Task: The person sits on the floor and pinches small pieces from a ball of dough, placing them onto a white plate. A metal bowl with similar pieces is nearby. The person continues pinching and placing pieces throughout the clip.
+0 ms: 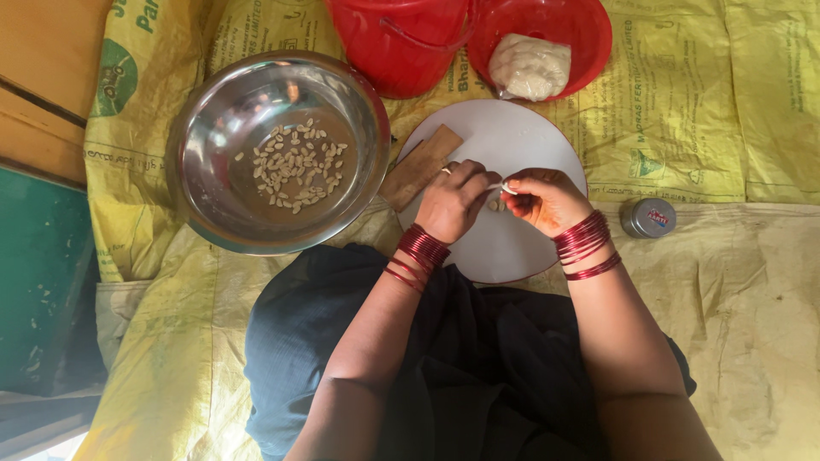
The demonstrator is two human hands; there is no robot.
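A dark cloth (461,358) over the person's lap lies nearest the camera, with both forearms reaching forward across it, each wrist ringed with red bangles (583,242). The left hand (455,201) and the right hand (544,198) meet over a round white board (512,137). Between their fingertips they pinch a thin strip of white dough (500,186); both hands are closed on it, the left from its left end, the right from its right end. Just under the strip, on the board, lie a couple of small pale pieces (494,205). A flat brown wooden piece (420,167) rests slanted on the board's left edge, just beside the left hand.

To the left of the board stands a large steel bowl (213,179) holding a scatter of small shaped dough bits (295,166) on its bottom. Beyond the board sit a red bucket (401,47) and a red bowl (581,34); the red bowl holds a lump of white dough (530,66). A small round tin (648,218) stands to the right of the board, near the right wrist. All of this rests on yellow printed sacking (726,111) spread on the floor.
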